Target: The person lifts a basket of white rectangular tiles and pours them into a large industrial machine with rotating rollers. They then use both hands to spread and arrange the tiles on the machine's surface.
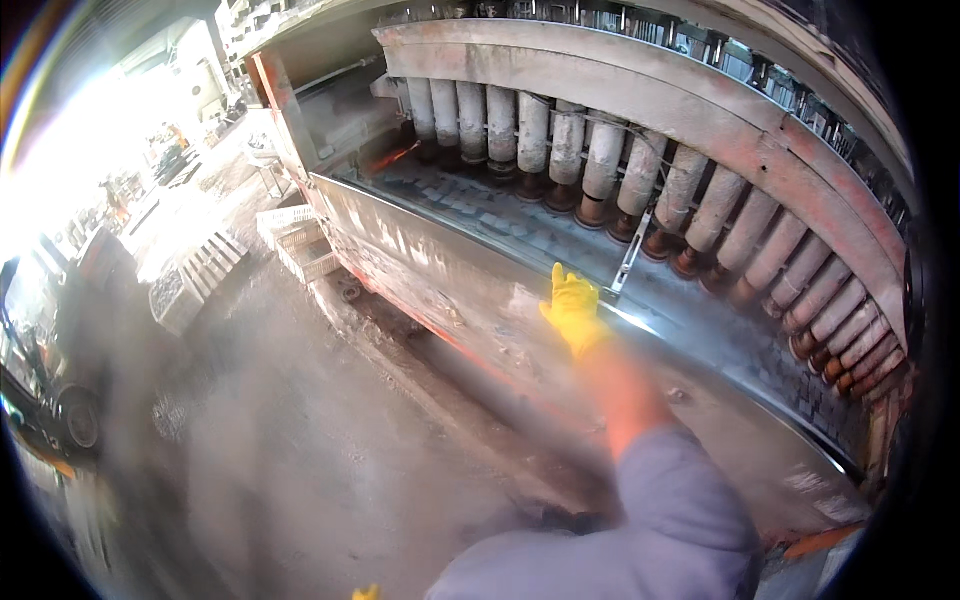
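Note:
My right hand [573, 312], in a yellow rubber glove, is over the rim [480, 243] of a long machine's side wall. One finger points up and the thumb stands apart; the other fingers look partly curled, with nothing visible in them. I cannot tell whether the glove touches the rim. Close beside it, a slotted metal bar [630, 255] slants from the rim up toward a row of upright cylinders [603, 160]. Below them lies a wet, grey bed of block-like pieces [500, 212]. Of my left hand [367, 593], only a bit of yellow glove shows at the lower edge.
The machine's stained side panel [430, 275] runs diagonally across, under a heavy curved beam [620, 65]. White crates [305, 250] stand by its far left end. A wooden pallet [212, 262] lies on the dusty floor [300, 440]. A wheeled vehicle [80, 415] is at the left edge.

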